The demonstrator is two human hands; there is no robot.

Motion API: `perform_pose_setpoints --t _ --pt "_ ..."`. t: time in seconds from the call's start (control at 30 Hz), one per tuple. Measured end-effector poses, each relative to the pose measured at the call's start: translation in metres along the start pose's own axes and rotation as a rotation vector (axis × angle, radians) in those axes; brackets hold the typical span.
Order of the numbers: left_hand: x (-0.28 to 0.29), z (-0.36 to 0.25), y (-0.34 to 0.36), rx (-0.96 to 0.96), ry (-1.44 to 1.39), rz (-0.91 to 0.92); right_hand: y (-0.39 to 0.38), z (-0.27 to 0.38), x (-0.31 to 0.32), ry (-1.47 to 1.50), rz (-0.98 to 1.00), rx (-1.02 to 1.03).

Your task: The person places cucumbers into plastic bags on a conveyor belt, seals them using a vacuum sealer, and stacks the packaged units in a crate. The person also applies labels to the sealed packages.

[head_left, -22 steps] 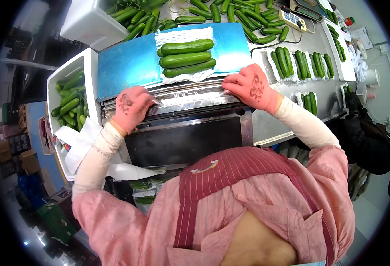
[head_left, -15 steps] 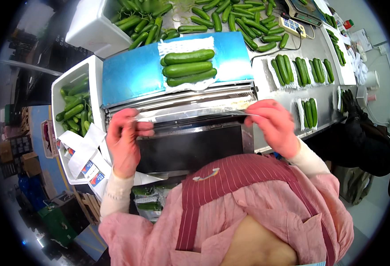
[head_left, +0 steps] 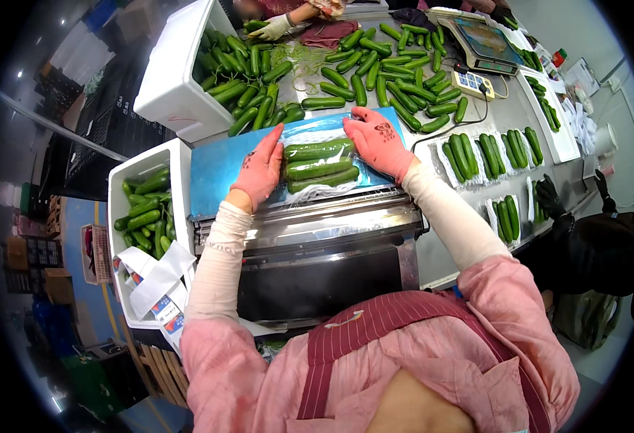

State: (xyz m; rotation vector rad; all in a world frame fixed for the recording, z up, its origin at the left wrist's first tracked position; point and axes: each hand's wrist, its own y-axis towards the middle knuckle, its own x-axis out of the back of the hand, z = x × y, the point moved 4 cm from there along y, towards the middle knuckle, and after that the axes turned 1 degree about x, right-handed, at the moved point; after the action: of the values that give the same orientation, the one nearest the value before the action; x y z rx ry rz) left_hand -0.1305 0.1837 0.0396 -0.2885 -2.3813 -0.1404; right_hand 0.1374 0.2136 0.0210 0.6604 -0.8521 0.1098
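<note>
Left hand point(head_left: 258, 172): unclenched, flat along the bundle's point(head_left: 318, 170) 9 o'clock side. Right hand point(head_left: 380, 143): at its 2 o'clock edge; pinch on film point(head_left: 311, 134) cannot be told. Bundle: on blue plate point(head_left: 212, 177), film over top, underside unseen. Netted sets point(head_left: 460, 156), 3 o'clock: apparently unwrapped. Loose cucumbers point(head_left: 404, 102), 1 o'clock: ungrouped. Printed strips point(head_left: 160, 290), 8 o'clock: wording too small.

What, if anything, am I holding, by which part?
The cucumber pack, by its ends: left hand at the left, right hand at the right; firm grip unclear.
</note>
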Motion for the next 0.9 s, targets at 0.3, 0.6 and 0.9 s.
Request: perform_pose_setpoints --t 0.3,0.6,0.9 --pt "-0.004 0.019 -0.01 0.135 -0.68 -0.154 -0.011 0.016 0.014 0.237 0.105 -0.3" --pt "-0.022 0.007 -0.018 0.118 -0.671 -0.335 -0.033 0.038 0.011 1.026 0.148 -0.666" --pt "-0.016 -0.016 -0.013 -0.003 -0.744 -0.437 -0.038 0.051 0.018 0.93 -0.226 -0.693"
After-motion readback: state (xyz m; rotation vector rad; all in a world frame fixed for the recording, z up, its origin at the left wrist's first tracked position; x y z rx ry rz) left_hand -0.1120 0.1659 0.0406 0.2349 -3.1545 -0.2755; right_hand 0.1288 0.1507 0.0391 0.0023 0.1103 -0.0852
